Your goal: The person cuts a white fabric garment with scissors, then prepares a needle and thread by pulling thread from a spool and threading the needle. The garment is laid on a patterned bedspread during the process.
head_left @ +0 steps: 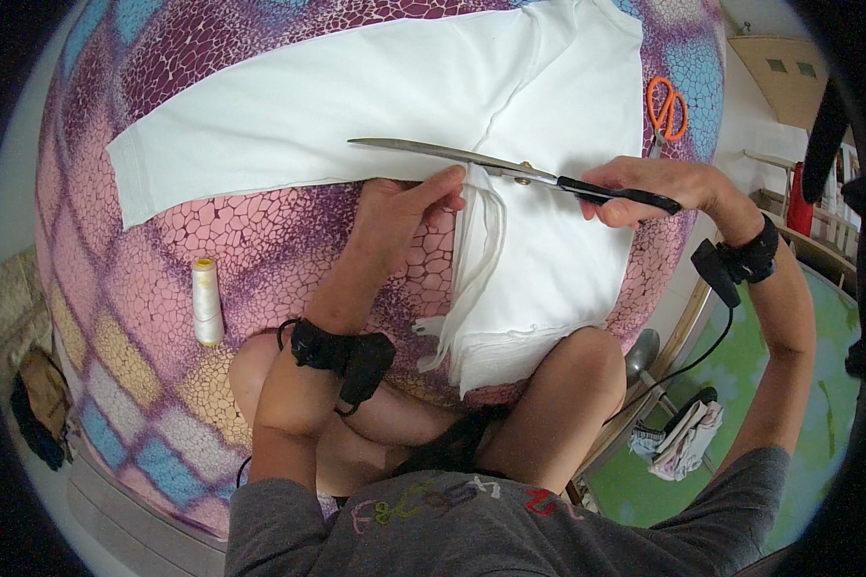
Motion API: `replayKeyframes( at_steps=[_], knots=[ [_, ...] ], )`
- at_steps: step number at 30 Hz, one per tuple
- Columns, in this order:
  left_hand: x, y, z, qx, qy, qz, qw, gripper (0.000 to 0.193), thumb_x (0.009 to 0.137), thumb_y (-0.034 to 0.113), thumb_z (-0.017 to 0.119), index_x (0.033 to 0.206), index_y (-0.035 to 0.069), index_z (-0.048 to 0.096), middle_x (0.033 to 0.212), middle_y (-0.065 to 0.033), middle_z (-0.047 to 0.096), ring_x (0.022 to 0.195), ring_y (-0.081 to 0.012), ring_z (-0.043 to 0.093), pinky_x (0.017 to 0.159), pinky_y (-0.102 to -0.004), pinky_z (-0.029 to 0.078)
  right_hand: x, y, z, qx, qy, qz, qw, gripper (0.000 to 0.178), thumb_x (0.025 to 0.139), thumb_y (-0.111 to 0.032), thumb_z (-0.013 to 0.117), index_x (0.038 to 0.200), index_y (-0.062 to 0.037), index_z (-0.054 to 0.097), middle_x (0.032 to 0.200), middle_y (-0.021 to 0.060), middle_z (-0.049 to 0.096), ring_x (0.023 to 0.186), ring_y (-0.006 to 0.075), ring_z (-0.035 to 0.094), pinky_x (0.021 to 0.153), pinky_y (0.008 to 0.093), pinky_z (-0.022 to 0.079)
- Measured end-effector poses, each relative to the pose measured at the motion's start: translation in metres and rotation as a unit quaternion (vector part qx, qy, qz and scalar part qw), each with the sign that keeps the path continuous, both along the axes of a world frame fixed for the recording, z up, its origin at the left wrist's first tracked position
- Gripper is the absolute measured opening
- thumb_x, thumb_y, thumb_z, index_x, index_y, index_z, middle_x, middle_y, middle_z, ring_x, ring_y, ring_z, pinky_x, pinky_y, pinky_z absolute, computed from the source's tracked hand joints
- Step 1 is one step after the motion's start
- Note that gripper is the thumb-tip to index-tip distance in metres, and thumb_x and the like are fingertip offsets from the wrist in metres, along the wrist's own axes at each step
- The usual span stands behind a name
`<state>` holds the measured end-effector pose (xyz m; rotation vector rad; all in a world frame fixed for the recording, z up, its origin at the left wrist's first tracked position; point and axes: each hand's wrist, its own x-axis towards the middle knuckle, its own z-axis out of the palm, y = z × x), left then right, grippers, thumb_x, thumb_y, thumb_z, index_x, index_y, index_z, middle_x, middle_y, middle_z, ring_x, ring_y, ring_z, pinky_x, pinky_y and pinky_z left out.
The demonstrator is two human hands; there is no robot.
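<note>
While the right grip (635,190) holds scissors (539,175), cloth (553,264) lies beneath.

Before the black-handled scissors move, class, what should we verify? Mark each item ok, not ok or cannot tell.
1. Right hand gripping the black-handled scissors: ok.
2. Left hand well clear of the blade: not ok; fingertips sit close beside it.
3. White garment free of folds: not ok; folds show below the blade.
4. Single garment layer between blades: cannot tell.
5. Orange-handled scissors out of the way: ok, lying apart.
6. Thread spool away from the blade: ok.
</note>
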<state>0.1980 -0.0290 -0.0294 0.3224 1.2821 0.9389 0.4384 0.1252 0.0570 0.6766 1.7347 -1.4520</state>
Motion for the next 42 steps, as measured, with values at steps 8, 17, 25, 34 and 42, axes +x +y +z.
replayKeyframes(
  at_steps=[8,17,25,34,42],
  knots=[
    [0.004,0.001,0.013,0.039,-0.009,0.062,0.997,0.014,0.081,0.015,0.068,0.088,0.003,0.065,0.075,-0.0042,0.065,0.065,-0.0087,0.061,0.049,-0.0176,0.04,0.009,0.002,0.01,-0.123,0.036,-0.075,0.989,0.057,0.084,-0.055,0.053,0.103,-0.0015,0.054,0.074,0.0005,0.051,0.064,0.0114,0.051,0.062,0.0267,0.045],
    [0.001,0.001,0.012,0.01,0.009,0.048,0.999,0.02,0.081,0.018,0.068,0.086,-0.001,0.065,0.075,-0.0075,0.066,0.066,-0.0127,0.062,0.054,-0.0213,0.045,-0.007,0.01,0.002,-0.111,0.03,-0.044,0.992,0.057,0.083,-0.058,0.052,0.1,-0.0037,0.057,0.071,0.0004,0.05,0.062,0.01,0.051,0.06,0.0271,0.044],
    [0.0,0.002,0.015,-0.015,-0.002,0.035,0.999,0.02,0.08,0.017,0.069,0.088,-0.001,0.065,0.077,-0.0071,0.065,0.066,-0.0142,0.063,0.053,-0.0223,0.048,0.006,0.005,0.0,-0.056,0.074,-0.04,0.995,0.058,0.082,-0.06,0.052,0.097,-0.0042,0.057,0.068,0.0003,0.05,0.059,0.0101,0.05,0.055,0.0259,0.042],
    [-0.004,0.002,0.007,-0.017,-0.049,0.033,0.998,0.021,0.082,0.015,0.067,0.095,0.0,0.063,0.081,-0.007,0.064,0.069,-0.0149,0.063,0.057,-0.0221,0.051,0.002,-0.003,0.0,-0.03,0.072,-0.073,0.994,0.058,0.079,-0.064,0.054,0.069,-0.0069,0.05,0.053,-0.0034,0.043,0.049,0.0068,0.043,0.044,0.026,0.032],
    [-0.001,0.001,0.005,-0.017,-0.056,0.029,0.998,0.021,0.082,0.016,0.067,0.094,-0.001,0.063,0.083,-0.0077,0.064,0.071,-0.016,0.063,0.061,-0.0242,0.053,-0.001,-0.002,0.004,-0.037,0.053,-0.068,0.996,0.058,0.078,-0.064,0.056,0.075,-0.006,0.052,0.057,-0.0015,0.044,0.053,0.0081,0.045,0.046,0.026,0.035]
  ],
)
